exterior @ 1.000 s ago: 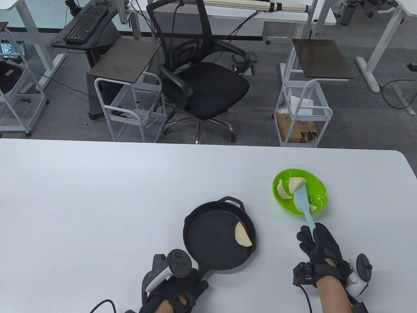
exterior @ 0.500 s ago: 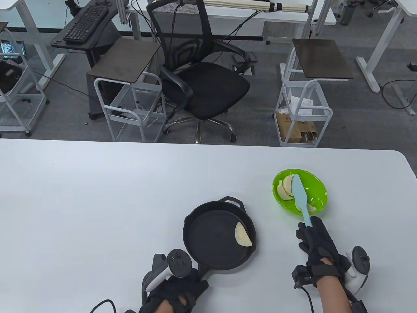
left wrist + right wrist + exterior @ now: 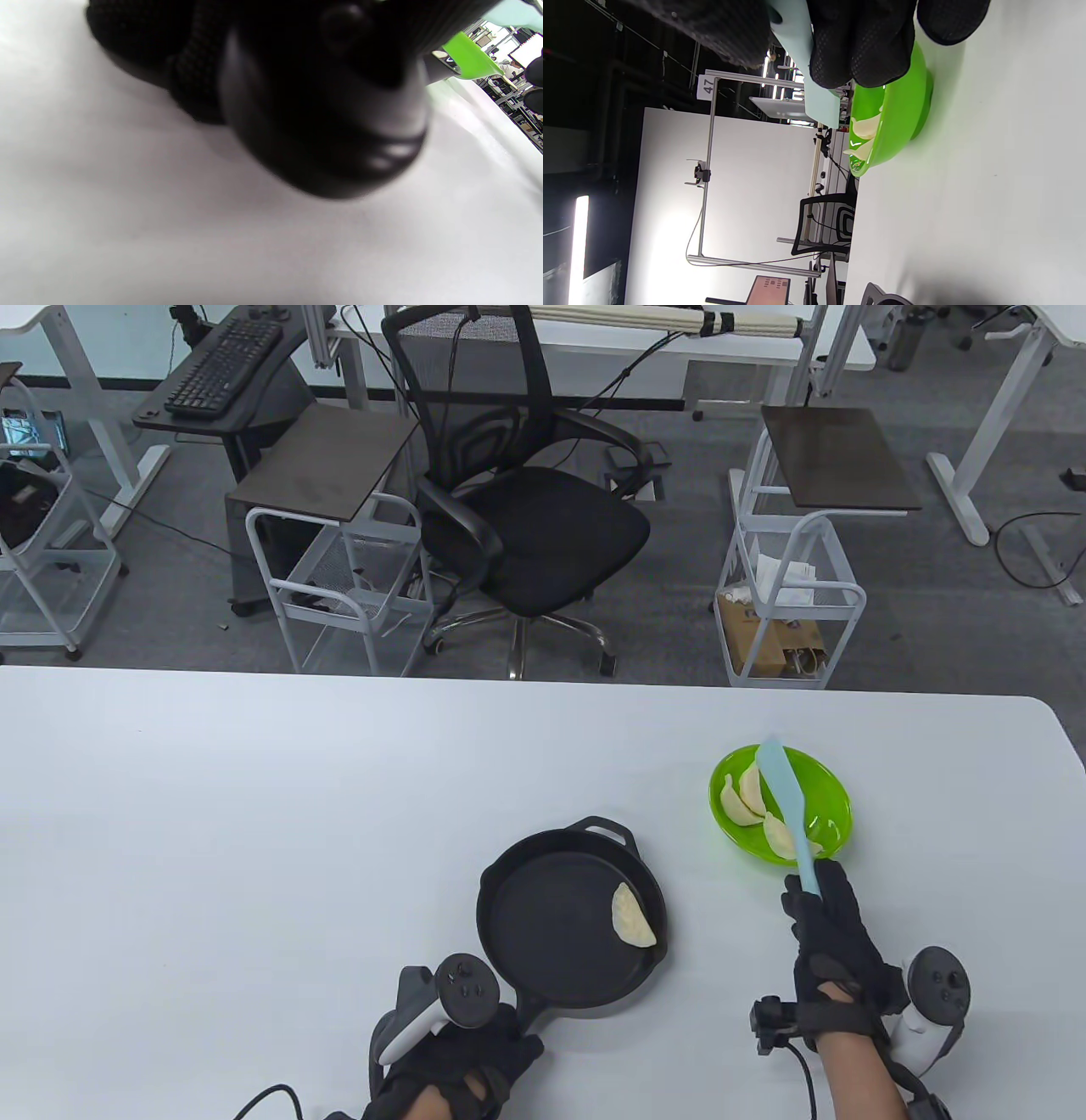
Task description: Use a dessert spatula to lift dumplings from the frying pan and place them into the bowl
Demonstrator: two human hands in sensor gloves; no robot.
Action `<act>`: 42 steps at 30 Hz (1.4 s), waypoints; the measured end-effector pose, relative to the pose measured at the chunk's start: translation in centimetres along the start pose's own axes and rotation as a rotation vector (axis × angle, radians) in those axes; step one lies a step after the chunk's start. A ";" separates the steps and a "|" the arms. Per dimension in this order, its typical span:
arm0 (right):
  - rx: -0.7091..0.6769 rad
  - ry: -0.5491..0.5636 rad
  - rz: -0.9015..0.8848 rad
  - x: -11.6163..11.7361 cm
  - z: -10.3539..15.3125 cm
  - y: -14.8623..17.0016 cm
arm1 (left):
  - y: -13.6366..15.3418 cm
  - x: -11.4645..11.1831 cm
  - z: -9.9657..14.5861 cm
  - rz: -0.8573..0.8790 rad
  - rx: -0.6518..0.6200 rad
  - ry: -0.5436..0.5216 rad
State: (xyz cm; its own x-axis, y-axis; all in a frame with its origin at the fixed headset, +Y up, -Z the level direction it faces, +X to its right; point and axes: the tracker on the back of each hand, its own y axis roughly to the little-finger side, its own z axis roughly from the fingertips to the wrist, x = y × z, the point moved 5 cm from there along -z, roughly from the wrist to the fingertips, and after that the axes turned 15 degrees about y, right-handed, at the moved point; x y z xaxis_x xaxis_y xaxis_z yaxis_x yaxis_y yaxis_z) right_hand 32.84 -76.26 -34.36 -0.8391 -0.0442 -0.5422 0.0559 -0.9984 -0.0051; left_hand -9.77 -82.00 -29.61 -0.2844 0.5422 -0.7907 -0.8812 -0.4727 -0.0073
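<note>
Gripping the frying pan handle, the left hand steadies it; the last dumpling lies lengthwise by its right wall. Rightward, the right hand clasps the empty spatula over the bowl, nearer.

Office-lab: swivel chair, keyboard, white desks.

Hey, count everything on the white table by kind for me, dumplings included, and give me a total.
Dumplings: 4, one in the frying pan and three in the bowl
Frying pan: 1
Green bowl: 1
Dessert spatula: 1
Total: 7
</note>
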 end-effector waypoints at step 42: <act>-0.477 -0.008 0.359 0.1 3.6 -8.3 | 0.0 0.0 0.0 0.001 0.001 0.001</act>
State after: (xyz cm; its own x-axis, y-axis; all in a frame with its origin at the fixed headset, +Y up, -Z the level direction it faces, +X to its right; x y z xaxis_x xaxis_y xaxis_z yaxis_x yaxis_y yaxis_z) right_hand 30.33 -68.09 -31.38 -0.7268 -0.3778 -0.5736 0.5717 -0.7956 -0.2004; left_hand -9.79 -82.05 -29.65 -0.2851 0.5412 -0.7911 -0.8811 -0.4728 -0.0059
